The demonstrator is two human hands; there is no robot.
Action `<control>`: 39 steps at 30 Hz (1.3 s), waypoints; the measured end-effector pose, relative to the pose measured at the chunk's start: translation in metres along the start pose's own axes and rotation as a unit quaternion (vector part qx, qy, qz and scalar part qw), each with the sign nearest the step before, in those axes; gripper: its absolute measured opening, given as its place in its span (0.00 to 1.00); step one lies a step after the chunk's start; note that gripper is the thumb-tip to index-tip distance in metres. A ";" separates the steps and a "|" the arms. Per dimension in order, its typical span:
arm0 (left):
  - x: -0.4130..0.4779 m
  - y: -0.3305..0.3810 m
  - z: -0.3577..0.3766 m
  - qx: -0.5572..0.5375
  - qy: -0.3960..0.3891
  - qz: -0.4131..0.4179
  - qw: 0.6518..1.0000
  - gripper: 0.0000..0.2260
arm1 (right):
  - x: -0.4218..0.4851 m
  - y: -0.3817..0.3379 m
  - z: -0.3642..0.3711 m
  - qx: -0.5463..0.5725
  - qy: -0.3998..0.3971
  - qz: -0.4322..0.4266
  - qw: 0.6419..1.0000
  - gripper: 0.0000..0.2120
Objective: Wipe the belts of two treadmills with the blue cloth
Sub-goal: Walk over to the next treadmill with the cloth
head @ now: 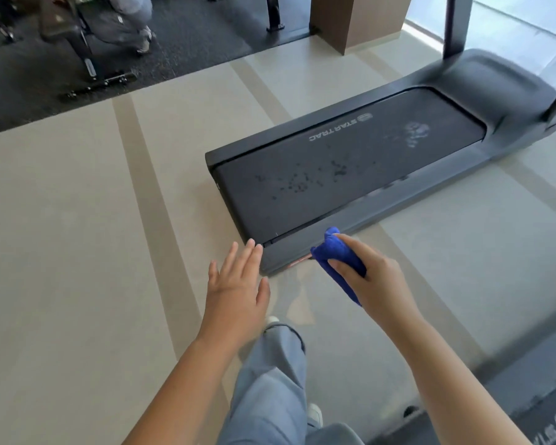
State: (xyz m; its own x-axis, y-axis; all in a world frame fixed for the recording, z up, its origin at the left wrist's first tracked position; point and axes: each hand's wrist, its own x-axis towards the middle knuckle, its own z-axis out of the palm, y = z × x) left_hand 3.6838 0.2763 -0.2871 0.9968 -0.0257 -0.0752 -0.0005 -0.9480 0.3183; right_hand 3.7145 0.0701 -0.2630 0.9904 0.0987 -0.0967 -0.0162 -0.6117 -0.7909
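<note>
A dark treadmill (507,88) lies ahead on the pale floor. Its black belt (344,155) carries dark spots in the middle and a whitish smear near the far end. My right hand (371,277) grips a bunched blue cloth (336,252) in the air just short of the treadmill's near end. My left hand (238,284) is open with fingers straight, hovering left of that near corner and touching nothing. A corner of a second treadmill (546,419) shows at the bottom right.
The treadmill's uprights (456,24) rise at the top right beside a brown column (357,20). Gym equipment (87,59) and another person's legs stand on dark flooring at the top left. My own trouser legs and shoes (270,380) are below my hands.
</note>
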 end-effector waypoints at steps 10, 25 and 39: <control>0.188 -0.031 -0.022 0.015 0.047 0.030 0.998 0.23 | 0.164 -0.027 -0.008 -0.054 -0.004 0.006 0.998 0.15; 0.292 -0.069 -0.017 -0.002 0.116 -0.208 0.971 0.21 | 0.378 -0.020 0.013 -0.099 -0.161 -0.112 0.976 0.17; 0.410 -0.136 0.189 -0.062 0.085 -0.330 0.938 0.21 | 0.535 0.136 0.154 -0.167 -0.257 -0.191 0.932 0.19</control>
State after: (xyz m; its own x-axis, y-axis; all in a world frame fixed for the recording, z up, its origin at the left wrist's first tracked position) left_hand 4.0780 0.3347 -0.5403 0.7756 0.6142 -0.1452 0.6192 -0.6960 0.3636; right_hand 4.2212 0.1606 -0.5148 0.7169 0.6703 -0.1917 0.4530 -0.6569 -0.6028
